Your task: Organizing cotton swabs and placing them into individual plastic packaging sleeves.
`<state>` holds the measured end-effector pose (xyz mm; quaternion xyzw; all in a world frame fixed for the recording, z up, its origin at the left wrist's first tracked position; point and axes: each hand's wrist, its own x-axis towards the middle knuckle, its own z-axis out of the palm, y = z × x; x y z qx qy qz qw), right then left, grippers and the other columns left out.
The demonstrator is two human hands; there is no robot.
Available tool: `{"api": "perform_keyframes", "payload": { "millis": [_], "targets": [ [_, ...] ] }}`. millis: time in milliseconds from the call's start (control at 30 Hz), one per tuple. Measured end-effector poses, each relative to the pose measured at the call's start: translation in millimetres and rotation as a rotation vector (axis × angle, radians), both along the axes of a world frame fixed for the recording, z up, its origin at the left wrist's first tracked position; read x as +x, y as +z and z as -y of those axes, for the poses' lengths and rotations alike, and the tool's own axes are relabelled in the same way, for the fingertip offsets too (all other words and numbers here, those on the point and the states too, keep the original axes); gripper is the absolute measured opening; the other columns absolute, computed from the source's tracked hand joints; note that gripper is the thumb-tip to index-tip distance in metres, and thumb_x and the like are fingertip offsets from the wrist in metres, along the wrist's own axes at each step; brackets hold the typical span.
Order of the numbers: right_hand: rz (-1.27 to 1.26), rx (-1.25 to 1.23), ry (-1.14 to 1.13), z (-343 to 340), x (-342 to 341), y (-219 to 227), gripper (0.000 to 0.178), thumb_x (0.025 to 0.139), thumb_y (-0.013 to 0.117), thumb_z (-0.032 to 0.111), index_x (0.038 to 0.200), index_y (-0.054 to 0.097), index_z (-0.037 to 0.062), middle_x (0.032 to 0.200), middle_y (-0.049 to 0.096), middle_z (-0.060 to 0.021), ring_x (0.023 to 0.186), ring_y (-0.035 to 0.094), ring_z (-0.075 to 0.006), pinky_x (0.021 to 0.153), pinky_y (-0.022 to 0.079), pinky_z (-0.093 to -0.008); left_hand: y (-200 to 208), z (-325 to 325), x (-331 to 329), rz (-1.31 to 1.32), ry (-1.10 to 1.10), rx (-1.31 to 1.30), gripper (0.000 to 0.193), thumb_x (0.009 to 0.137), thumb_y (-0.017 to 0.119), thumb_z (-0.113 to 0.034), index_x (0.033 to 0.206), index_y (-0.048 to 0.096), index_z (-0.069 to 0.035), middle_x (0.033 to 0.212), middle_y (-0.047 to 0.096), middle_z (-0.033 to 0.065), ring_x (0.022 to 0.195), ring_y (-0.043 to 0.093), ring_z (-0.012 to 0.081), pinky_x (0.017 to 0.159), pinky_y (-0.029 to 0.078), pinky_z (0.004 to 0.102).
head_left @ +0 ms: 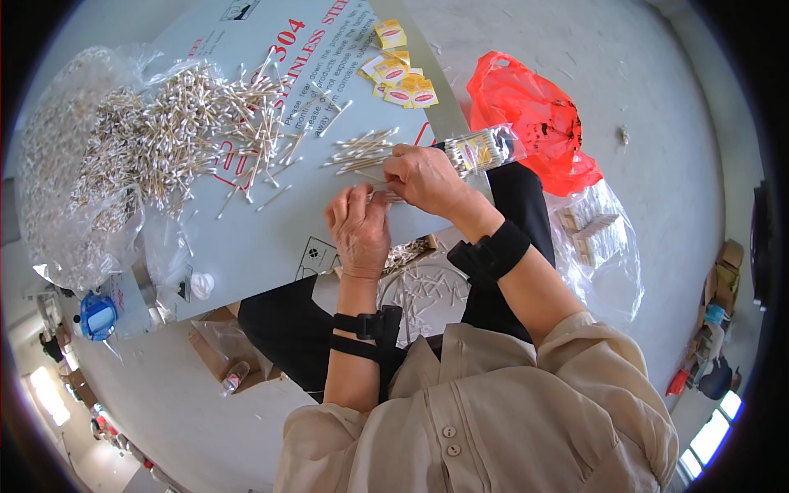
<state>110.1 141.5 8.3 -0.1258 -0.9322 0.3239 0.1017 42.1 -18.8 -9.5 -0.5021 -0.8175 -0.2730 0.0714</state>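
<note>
Both my hands are close together over the near edge of the sheet-covered table. My left hand (pixel 360 230) is closed, its fingertips at a few cotton swabs (pixel 393 197) lying between the hands. Just above and to the right, my right hand (pixel 431 181) is curled with thumb and fingers pinched at the same swabs; its palm side is hidden. Beyond the fingers lies a small loose row of cotton swabs (pixel 362 149). Beside my right hand is a clear bag packed with swabs (pixel 478 152), with a yellow label inside.
A large heap of cotton swabs (pixel 177 123) spills from a clear plastic bag (pixel 62 164) at the left. Yellow-and-white cards (pixel 399 78) lie at the far edge. A red plastic bag (pixel 526 115) and a clear bag of packs (pixel 596 230) are at the right. Fallen swabs (pixel 427 296) lie below the table.
</note>
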Motion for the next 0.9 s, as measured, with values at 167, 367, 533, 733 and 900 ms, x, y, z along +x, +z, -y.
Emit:
{"api": "perform_keyframes", "payload": {
  "millis": [167,367,533,733,900],
  "targets": [
    [0.006,-0.056,0.069,-5,-11,-1,0.011,0.076,0.072,0.009,0.079,0.062,0.0045,0.083,0.06,-0.01,0.077,0.063,-0.0337,0.067,0.051,-0.0424,0,-1,-6,-0.002,-0.038,0.042,0.027,0.073,0.074,-0.009,0.099,0.066,-0.005,0.117,0.063,0.0056,0.114,0.054,0.0282,0.097,0.04,0.0452],
    [-0.163,0.051,-0.129,0,-20,-11,0.015,0.075,0.073,0.009,0.086,0.063,0.0064,0.087,0.06,-0.0091,0.08,0.063,-0.0318,0.069,0.051,-0.0417,-4,-3,-2,0.08,-0.026,0.054,0.029,0.074,0.073,-0.008,0.102,0.065,-0.003,0.119,0.062,0.0085,0.115,0.055,0.0296,0.099,0.04,0.0457],
    [-0.038,-0.012,-0.082,2,-2,-6,0.013,0.075,0.074,0.009,0.082,0.063,0.0064,0.085,0.058,-0.0081,0.084,0.063,-0.0305,0.07,0.051,-0.0411,-3,-4,-3,0.039,0.007,0.075,0.028,0.076,0.071,-0.007,0.103,0.064,-0.002,0.116,0.063,0.0108,0.113,0.056,0.0305,0.099,0.041,0.0465],
    [-0.217,-0.125,-0.128,-3,7,-13,0.01,0.077,0.07,0.002,0.087,0.069,0.0039,0.095,0.061,-0.0092,0.09,0.064,-0.0283,0.077,0.052,-0.0353,-8,-9,1,0.008,-0.032,0.044,0.027,0.08,0.068,-0.009,0.104,0.063,0.001,0.116,0.063,0.0134,0.113,0.057,0.0315,0.098,0.044,0.0476],
    [-0.352,-0.611,-0.393,10,18,-20,0.014,0.089,0.062,-0.002,0.102,0.067,-0.002,0.114,0.062,-0.0104,0.105,0.061,-0.0194,0.09,0.049,-0.0292,1,-6,17,-0.008,-0.028,-0.134,0.061,0.085,0.067,-0.017,0.139,0.046,0.001,0.142,0.048,0.0182,0.135,0.043,0.0342,0.112,0.032,0.0508]
  ]
}}
